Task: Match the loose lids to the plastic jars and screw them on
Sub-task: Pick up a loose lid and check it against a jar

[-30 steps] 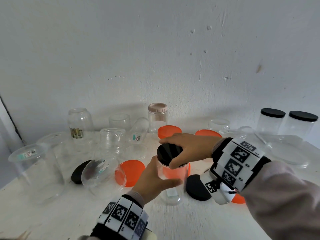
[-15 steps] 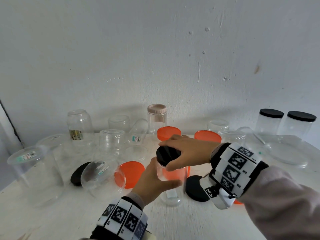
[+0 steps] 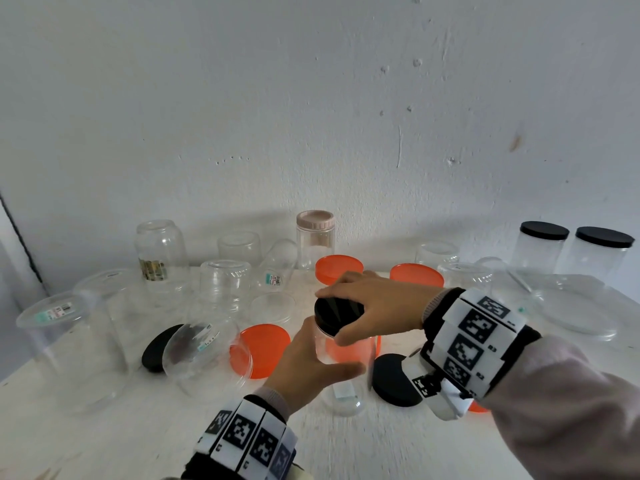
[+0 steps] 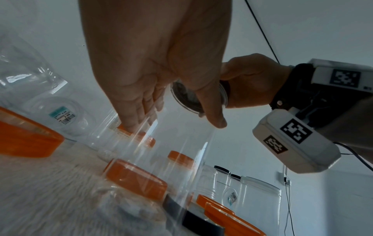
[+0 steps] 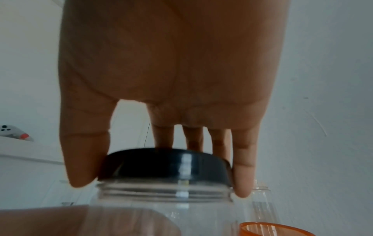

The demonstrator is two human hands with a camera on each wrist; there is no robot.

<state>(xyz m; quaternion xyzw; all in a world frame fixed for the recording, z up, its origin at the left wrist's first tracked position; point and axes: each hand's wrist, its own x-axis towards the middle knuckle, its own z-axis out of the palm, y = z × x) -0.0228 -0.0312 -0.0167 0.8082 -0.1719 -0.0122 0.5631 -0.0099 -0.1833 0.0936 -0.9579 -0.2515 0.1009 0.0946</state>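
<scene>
A clear plastic jar (image 3: 343,362) stands upright on the white table at centre. My left hand (image 3: 311,365) wraps round its body from the near side, thumb pointing right. A black lid (image 3: 337,315) sits on the jar's threaded neck (image 5: 163,190). My right hand (image 3: 367,306) comes from the right and grips the lid's rim (image 5: 167,166) with thumb and fingers. From the left wrist view the jar (image 4: 161,159) shows from below with the lid's underside (image 4: 189,95) seen through it.
Loose orange lids (image 3: 265,348) (image 3: 337,268) (image 3: 415,275) and black lids (image 3: 157,348) (image 3: 393,377) lie around the jar. Several clear jars, some upside down or tipped (image 3: 204,358), crowd the left and back. Two jars with black lids (image 3: 543,247) stand far right.
My right hand has turned on the black lid, its fingers shifting round the rim. My left hand keeps the jar in the same place.
</scene>
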